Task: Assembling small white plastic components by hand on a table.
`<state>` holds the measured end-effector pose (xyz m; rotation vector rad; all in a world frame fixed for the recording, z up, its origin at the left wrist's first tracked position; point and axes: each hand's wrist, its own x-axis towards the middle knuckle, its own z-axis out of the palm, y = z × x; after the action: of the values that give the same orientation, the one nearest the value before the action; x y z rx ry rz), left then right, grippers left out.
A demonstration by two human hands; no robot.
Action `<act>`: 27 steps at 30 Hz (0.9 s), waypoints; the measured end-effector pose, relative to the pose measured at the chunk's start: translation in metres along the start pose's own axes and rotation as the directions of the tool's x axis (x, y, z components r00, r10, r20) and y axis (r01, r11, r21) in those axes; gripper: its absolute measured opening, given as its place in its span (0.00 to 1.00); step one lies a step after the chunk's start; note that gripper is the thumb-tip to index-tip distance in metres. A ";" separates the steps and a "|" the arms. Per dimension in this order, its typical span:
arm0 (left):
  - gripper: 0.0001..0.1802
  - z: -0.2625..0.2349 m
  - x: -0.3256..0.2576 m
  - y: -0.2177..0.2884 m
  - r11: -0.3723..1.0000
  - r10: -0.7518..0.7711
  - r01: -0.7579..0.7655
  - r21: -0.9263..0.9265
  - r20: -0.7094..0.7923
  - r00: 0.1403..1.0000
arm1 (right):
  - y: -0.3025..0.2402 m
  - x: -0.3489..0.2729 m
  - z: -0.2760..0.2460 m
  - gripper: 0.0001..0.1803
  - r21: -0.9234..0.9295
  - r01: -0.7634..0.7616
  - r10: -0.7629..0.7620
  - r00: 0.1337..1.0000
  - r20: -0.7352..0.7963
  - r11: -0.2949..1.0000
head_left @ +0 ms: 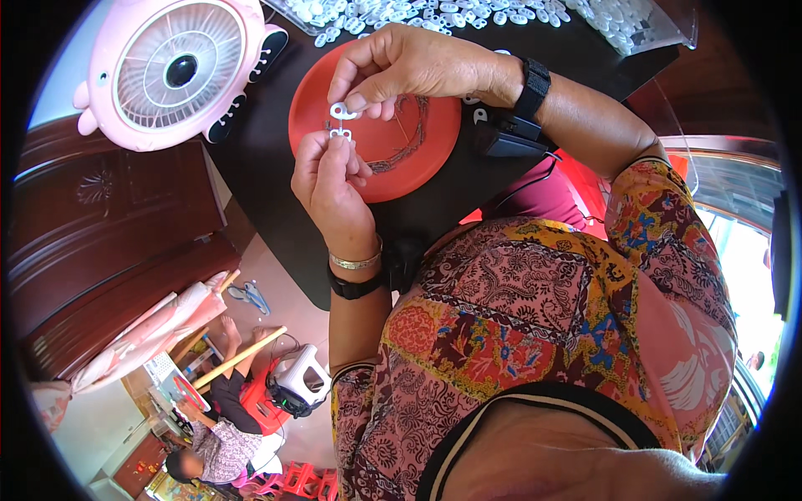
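Note:
My left hand (336, 188) pinches a small white plastic piece with holes (340, 134) between thumb and fingers. Just above it, my right hand (393, 71) grips another white oval piece with a hole (339, 111). A thin light stem appears to run between the two pieces; how it joins them is too small to tell. Both hands are over a round red plate (434, 154). A ring of thin dark metal-looking strands (405, 154) lies in the plate, partly hidden by my hands.
Many white oval pieces (451, 15) lie along the table's far side, with a clear bag of them (622, 25) at far right. A pink fan (180, 71) stands at left. A black device (510, 138) is on the dark table (276, 209). Another person (221, 442) sits at lower left.

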<state>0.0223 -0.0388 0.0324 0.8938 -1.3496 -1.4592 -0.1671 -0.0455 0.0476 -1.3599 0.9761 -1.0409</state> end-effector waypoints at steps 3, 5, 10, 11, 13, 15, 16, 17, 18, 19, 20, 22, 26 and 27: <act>0.07 -0.001 0.000 0.000 1.000 0.002 -0.002 0.015 0.019 1.000 | -0.001 0.000 0.001 0.11 -0.030 0.011 -0.011 1.000 0.000 0.999; 0.07 -0.001 0.000 0.000 1.000 0.001 -0.001 0.019 0.024 1.000 | -0.001 -0.001 0.001 0.11 -0.041 0.017 -0.018 1.000 -0.004 0.999; 0.07 -0.001 0.000 -0.001 0.998 -0.013 0.012 0.060 0.015 1.000 | -0.001 -0.001 0.001 0.11 -0.066 0.029 -0.029 1.000 -0.008 0.997; 0.07 -0.001 0.000 -0.001 0.998 -0.014 0.013 0.061 0.015 1.000 | -0.001 -0.001 0.001 0.11 -0.073 0.032 -0.032 0.999 -0.008 0.997; 0.07 0.000 -0.001 -0.001 0.998 -0.012 0.012 0.068 -0.002 1.000 | 0.000 0.000 0.002 0.10 -0.078 0.034 -0.035 0.999 -0.008 0.996; 0.07 0.002 -0.001 0.000 0.997 -0.017 0.018 0.076 -0.010 1.000 | -0.001 -0.001 0.001 0.10 -0.120 0.039 -0.041 0.999 -0.013 0.992; 0.07 0.002 -0.001 0.000 0.996 -0.022 0.023 0.083 -0.018 1.000 | -0.001 -0.001 0.001 0.10 -0.119 0.038 -0.040 0.999 -0.015 0.992; 0.07 0.002 -0.001 0.000 0.996 -0.022 0.023 0.084 -0.018 1.000 | -0.001 -0.001 0.001 0.10 -0.125 0.034 -0.036 0.999 -0.015 0.992; 0.07 0.001 -0.001 0.000 0.996 -0.017 0.018 0.083 -0.012 1.000 | -0.002 -0.001 0.001 0.10 -0.130 0.030 -0.033 0.999 -0.015 0.991; 0.08 0.001 -0.001 0.000 0.997 -0.012 0.012 0.082 -0.006 1.000 | -0.002 -0.001 0.001 0.10 -0.130 0.031 -0.033 0.999 -0.015 0.991; 0.08 0.001 -0.001 0.000 0.997 -0.013 0.013 0.082 -0.006 1.000 | -0.003 -0.001 0.002 0.11 -0.131 0.032 -0.033 0.999 -0.012 0.991; 0.08 0.001 -0.001 0.001 0.996 -0.009 0.009 0.084 0.002 1.000 | -0.002 0.000 0.002 0.11 -0.131 0.032 -0.034 0.999 -0.008 0.991; 0.08 0.003 -0.002 0.001 0.997 -0.009 0.010 0.082 -0.011 1.000 | 0.000 0.001 0.000 0.12 -0.125 0.021 -0.022 1.000 -0.008 0.992; 0.08 0.003 -0.002 0.002 0.996 -0.012 0.012 0.084 -0.007 1.000 | 0.000 0.001 0.000 0.12 -0.121 0.017 -0.018 1.000 -0.008 0.993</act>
<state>0.0204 -0.0364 0.0344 0.9606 -1.4118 -1.4163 -0.1668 -0.0460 0.0480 -1.4660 1.0495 -1.0154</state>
